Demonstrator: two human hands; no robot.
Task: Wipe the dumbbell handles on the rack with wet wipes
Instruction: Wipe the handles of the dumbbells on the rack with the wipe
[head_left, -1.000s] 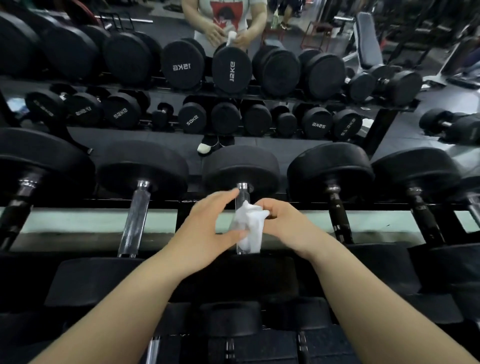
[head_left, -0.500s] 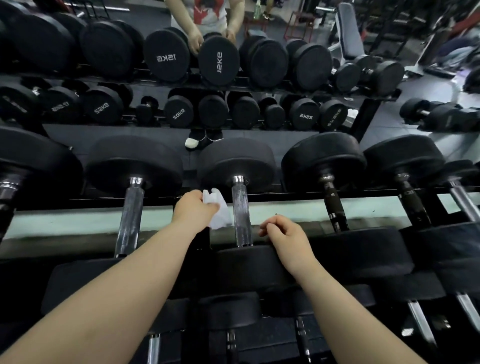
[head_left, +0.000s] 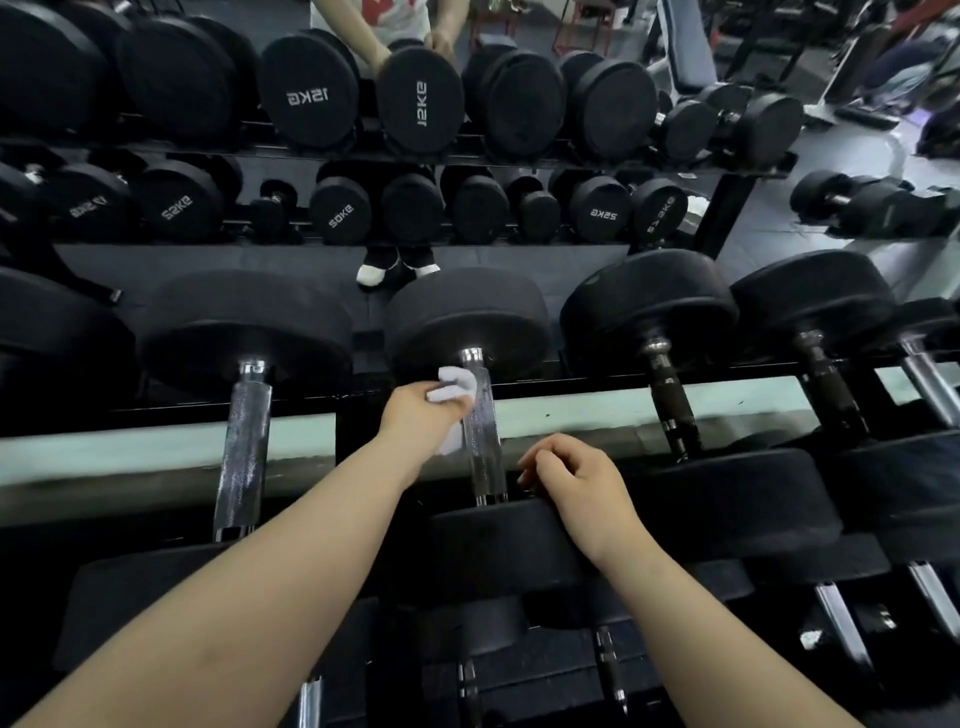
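Pressing a crumpled white wet wipe against the left side of a chrome handle, the left hand has its fingers curled round the wipe. The contact lies close to the handle's far end, just below the collar. A fold of the wipe hangs beside the handle under the hand.

The handle belongs to the central dumbbell on the upper tier of the rack. Its long axis runs near to far, almost straight away from the viewer. The far end meets the far head, a black disc at the far rail; the near end enters the near head.

The right hand rests on the top edge of the near head, just right of the handle's near end. Its fingers are loosely curled, tips drawn toward the thumb, and hold nothing.

The rack carries a row of dumbbells side by side, all lying near to far. To the left is one with a chrome handle; to the right are dumbbells with dark handles, angled rightward toward the frame edge. Smaller dumbbells on a lower tier show between the forearms.

Farther off, a second rack holds black dumbbells on two tiers, their white weight markings reading reversed. A person in a pale shirt stands behind it, hands on one head.
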